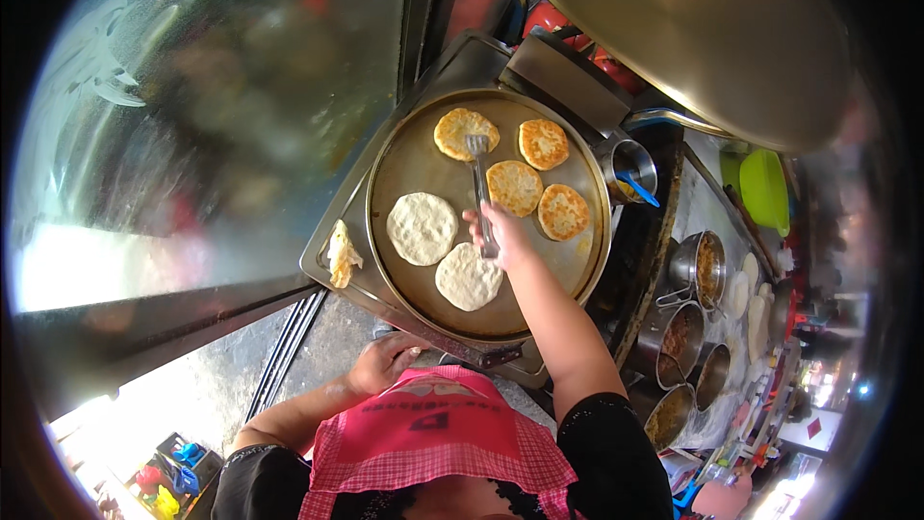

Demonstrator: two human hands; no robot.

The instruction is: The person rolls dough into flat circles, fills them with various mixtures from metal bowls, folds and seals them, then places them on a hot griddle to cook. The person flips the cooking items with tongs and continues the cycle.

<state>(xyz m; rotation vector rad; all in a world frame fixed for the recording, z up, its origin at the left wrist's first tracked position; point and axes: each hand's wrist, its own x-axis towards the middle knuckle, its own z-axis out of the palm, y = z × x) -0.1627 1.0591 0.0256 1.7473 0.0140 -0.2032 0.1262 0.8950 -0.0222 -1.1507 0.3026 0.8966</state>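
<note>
My right hand point(502, 235) grips a pair of metal tongs point(482, 180) above a large round griddle pan point(426, 166). The tips of the tongs reach onto a lightly browned flatbread point(455, 131) at the far side of the pan. Several browned flatbreads lie in its far and right parts, among them one nearer the middle point(514, 188) and a darker one point(563, 212). Two pale dough rounds point(421, 228) are at the left and front, one partly behind the tongs' handle. My left hand point(388, 361) holds nothing, fingers loosely bent, between the pan's front and my pink apron point(433, 426).
A crumpled cloth or paper point(343, 254) lies on the metal stove top left of the pan. A metal pot with a blue handle point(635, 166) stands at its right. A big metal lid point(686, 29) looms at upper right. Filling pots point(678, 343) and dough rounds point(758, 318) occupy the right-hand counter.
</note>
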